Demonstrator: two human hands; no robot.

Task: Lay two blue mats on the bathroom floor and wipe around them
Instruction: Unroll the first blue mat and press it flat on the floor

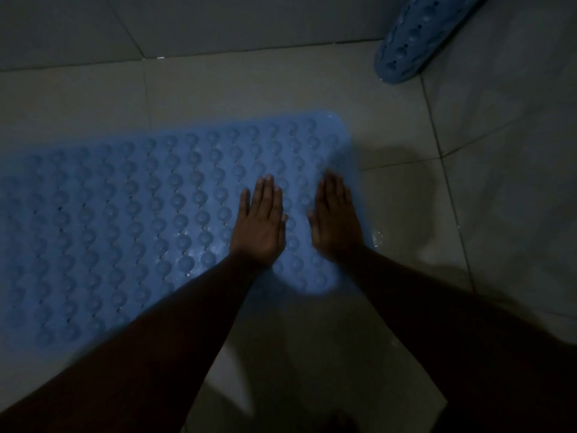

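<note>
A blue mat (131, 220) with rows of round bumps lies flat on the tiled floor, running from the left edge to the middle of the view. My left hand (260, 221) lies flat on its right end, fingers straight and together. Beside it, my right hand (335, 218) is flat with straight fingers at the mat's right edge. A second blue mat (409, 45), curled up, leans in the corner at the top right.
Pale floor tiles (406, 214) with dark grout lines surround the mat, with small water drops near its right edge. Grey wall tiles (187, 23) run along the top and a wall (515, 120) stands at the right. The light is dim.
</note>
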